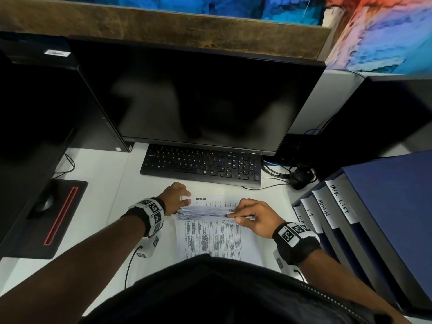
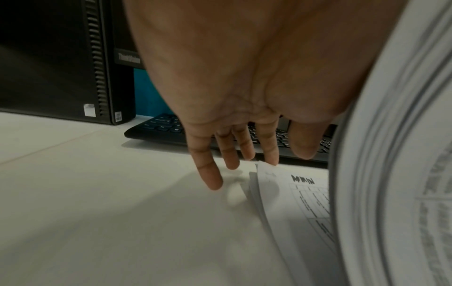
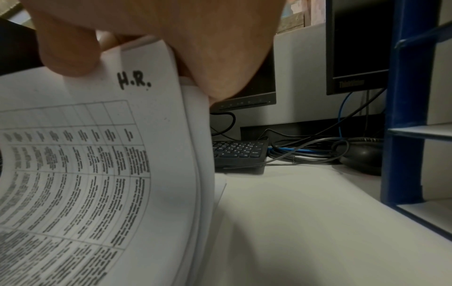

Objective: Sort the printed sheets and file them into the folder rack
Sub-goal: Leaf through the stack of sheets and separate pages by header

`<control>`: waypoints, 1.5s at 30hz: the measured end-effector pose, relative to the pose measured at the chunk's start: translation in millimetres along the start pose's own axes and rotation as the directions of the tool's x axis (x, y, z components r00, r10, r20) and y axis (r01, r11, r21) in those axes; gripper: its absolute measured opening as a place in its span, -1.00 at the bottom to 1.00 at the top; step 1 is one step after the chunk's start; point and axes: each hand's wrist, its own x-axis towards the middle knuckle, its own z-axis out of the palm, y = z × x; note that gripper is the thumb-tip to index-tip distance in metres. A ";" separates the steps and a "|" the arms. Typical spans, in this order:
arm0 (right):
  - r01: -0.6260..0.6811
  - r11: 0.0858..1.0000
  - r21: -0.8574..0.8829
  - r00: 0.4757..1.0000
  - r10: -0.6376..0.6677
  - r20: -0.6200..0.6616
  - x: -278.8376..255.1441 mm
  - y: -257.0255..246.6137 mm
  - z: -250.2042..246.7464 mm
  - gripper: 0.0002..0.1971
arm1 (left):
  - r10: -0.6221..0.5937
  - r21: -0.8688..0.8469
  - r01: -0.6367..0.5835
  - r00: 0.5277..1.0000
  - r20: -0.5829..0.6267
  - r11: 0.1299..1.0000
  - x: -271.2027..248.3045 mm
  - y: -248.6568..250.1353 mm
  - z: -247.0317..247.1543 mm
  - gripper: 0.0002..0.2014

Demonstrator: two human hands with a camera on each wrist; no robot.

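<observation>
A stack of printed sheets lies on the white desk in front of me. My right hand pinches the far edge of several upper sheets and curls them back toward me. The outermost of these is marked H.R., held under the thumb. Beneath them a sheet headed ADMIN lies flat. My left hand has straight fingers, and one fingertip touches that sheet's far left corner. The blue folder rack stands at the right, with slots labelled H.R., IT, ADMIN and TASK LIST.
A black keyboard sits just beyond the sheets, under a dark monitor. A mouse and tangled cables lie between the keyboard and the rack. At the left are a PC tower and a mouse pad with another mouse.
</observation>
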 end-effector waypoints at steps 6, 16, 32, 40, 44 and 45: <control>-0.004 1.000 -0.008 1.000 0.004 0.007 0.8 -0.1 -0.8 -0.76 | 0.122 0.037 -0.122 0.993 0.002 0.992 -2.6 7.6 -5.1 -0.91; 0.013 1.000 -0.007 1.000 -0.013 0.008 -1.0 7.7 0.4 -0.60 | 0.219 0.066 -0.238 0.951 0.218 0.969 -7.8 12.5 -12.8 -0.72; 0.019 0.998 -0.060 1.000 -0.019 -0.004 1.8 9.0 -1.5 -0.68 | 0.158 0.008 -0.168 0.941 0.300 0.986 -12.8 28.6 -18.4 -0.73; 0.010 0.999 -0.050 1.000 -0.009 0.009 1.0 0.1 -2.1 -0.73 | -0.201 -0.098 0.207 0.978 0.062 0.973 10.5 2.1 -5.4 -0.43; 0.031 0.996 -0.089 0.999 -0.028 0.033 -0.4 -2.6 0.0 -0.74 | -0.176 0.166 0.153 0.975 0.136 0.974 14.4 2.7 -6.2 -0.42; 0.031 0.996 -0.085 0.999 -0.028 0.031 -1.1 -2.2 0.0 -0.72 | -0.142 0.223 0.108 0.979 0.146 0.969 13.5 5.2 -6.6 -0.45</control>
